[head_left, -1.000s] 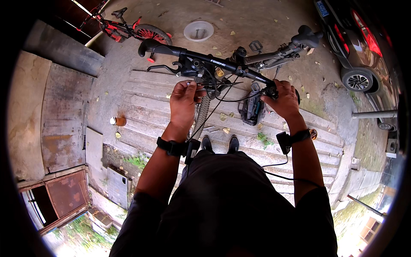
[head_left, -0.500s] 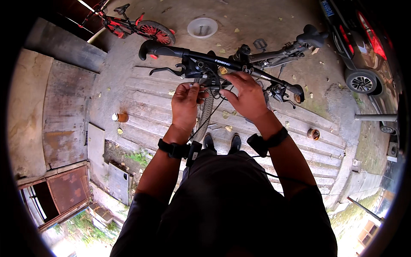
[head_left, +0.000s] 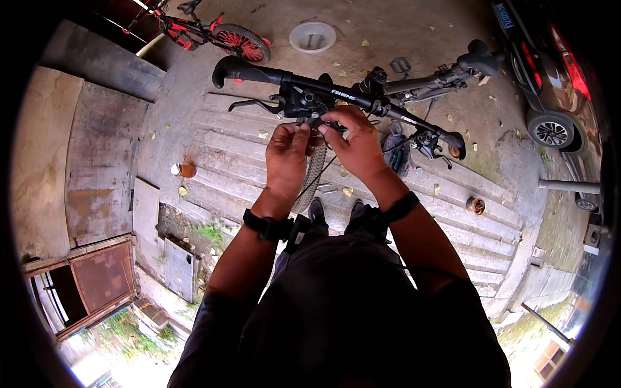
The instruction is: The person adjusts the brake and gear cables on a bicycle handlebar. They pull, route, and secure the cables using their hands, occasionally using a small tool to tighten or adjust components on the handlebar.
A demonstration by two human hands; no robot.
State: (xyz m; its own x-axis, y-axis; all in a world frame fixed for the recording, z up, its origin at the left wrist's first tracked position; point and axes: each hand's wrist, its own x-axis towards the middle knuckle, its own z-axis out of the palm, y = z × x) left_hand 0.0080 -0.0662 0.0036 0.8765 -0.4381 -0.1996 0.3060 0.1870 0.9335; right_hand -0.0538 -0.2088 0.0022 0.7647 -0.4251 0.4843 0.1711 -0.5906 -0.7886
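Note:
My left hand (head_left: 286, 161) is closed, thumb and forefinger pinched just under the left shifter and brake assembly (head_left: 304, 98) of a black bicycle handlebar (head_left: 359, 100). My right hand (head_left: 356, 145) is beside it, fingers bent and pinched at the same cluster of cables; what either hand holds is too small to make out. A brake lever (head_left: 252, 105) juts leftward above my left hand, and the front tyre (head_left: 314, 178) runs down below both hands. The saddle (head_left: 482, 58) lies toward the upper right.
A red-wheeled bicycle (head_left: 239, 45), white basin (head_left: 312, 37), dark car (head_left: 561, 77), pole (head_left: 569, 185) and weathered boards (head_left: 97, 161) surround me. A dark bag (head_left: 398, 155) lies behind the handlebar on the ridged concrete (head_left: 453, 246). Rusty cans (head_left: 184, 170) (head_left: 475, 205) stand either side.
My right hand has left the right end of the handlebar and moved leftward to join my left hand under the left shifter, its fingers now bent in. The view has shifted slightly.

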